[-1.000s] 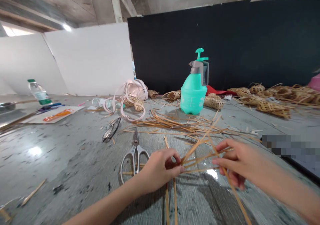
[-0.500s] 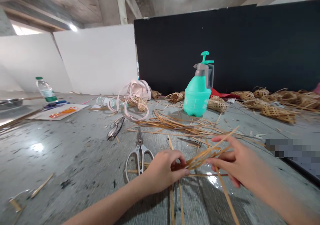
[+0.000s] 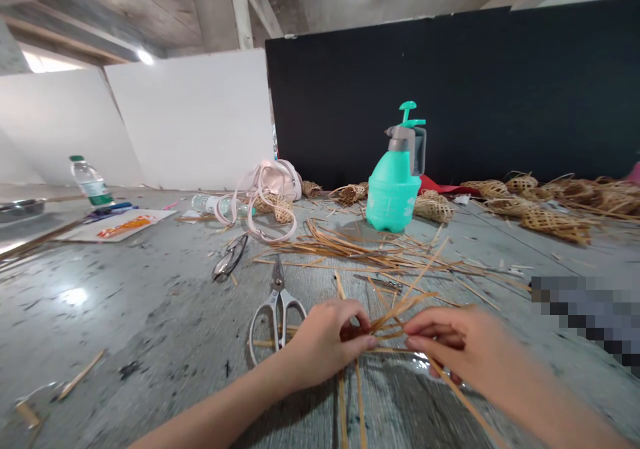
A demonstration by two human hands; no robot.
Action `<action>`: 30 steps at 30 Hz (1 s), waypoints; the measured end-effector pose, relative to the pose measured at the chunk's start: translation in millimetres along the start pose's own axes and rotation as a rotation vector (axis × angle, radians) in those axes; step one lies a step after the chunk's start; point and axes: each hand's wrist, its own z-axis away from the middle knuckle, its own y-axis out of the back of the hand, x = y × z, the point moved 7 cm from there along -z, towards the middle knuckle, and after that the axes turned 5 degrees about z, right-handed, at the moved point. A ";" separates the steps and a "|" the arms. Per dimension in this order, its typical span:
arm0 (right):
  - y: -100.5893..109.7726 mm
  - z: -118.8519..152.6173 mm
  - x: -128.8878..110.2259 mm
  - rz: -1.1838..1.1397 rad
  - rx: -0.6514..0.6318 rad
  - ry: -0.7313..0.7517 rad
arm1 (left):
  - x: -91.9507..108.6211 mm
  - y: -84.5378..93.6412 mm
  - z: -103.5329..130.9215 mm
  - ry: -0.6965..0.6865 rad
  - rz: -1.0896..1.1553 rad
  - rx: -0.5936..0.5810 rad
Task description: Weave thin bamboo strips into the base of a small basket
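Several thin bamboo strips (image 3: 395, 315) cross and fan out between my two hands, low in the middle of the head view. My left hand (image 3: 334, 334) is closed on the strips where they cross, its thumb and fingers pinching them close above the table. To the right, my right hand (image 3: 443, 339) pinches strips between thumb and fingertips; one long strip runs from beneath it toward the lower right. Two strips stretch down toward the front edge below my left hand. Grey-handled scissors (image 3: 276, 306) lie just left of my left hand.
A heap of loose strips (image 3: 345, 242) lies beyond my hands, with a green spray bottle (image 3: 394, 189) behind it. Glasses (image 3: 231, 258) and a pink bag (image 3: 280, 179) are farther left. Woven pieces (image 3: 555, 222) line the back right. A water bottle (image 3: 92, 182) stands at the far left.
My right hand has moved down and slightly left, its fingers now closer together. The strips near it have shifted, spreading apart above it. My left hand stays nearly in place.
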 end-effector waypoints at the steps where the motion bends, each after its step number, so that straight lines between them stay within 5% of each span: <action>1: -6.6 0.1 -0.8 -0.039 -0.026 0.016 | 0.2 -0.1 0.0 0.000 -0.001 0.000; 9: -33.7 -7.2 16.3 -0.149 0.074 0.006 | 2.7 -0.2 1.2 -0.060 -0.021 -0.002; 15: -42.2 -9.1 18.8 -0.024 0.113 -0.016 | 15.9 -4.5 6.5 -0.273 -0.141 -0.096; 19: -32.3 -7.9 16.7 0.060 -0.093 -0.093 | 17.7 -10.1 9.8 -0.310 -0.293 -0.137; 23: 4.1 13.9 18.0 0.156 -0.255 -0.218 | 19.4 -14.0 13.3 -0.324 -0.403 -0.131; 26: 5.2 33.3 3.5 0.087 -0.456 -0.143 | 21.2 -16.7 16.3 -0.341 -0.495 -0.111; 27: 4.9 33.1 -7.7 0.101 -0.417 -0.017 | 22.0 -17.7 17.1 -0.351 -0.515 -0.107; 30: 8.5 23.3 -34.5 0.280 0.024 0.343 | 23.7 -18.2 17.9 -0.368 -0.492 -0.108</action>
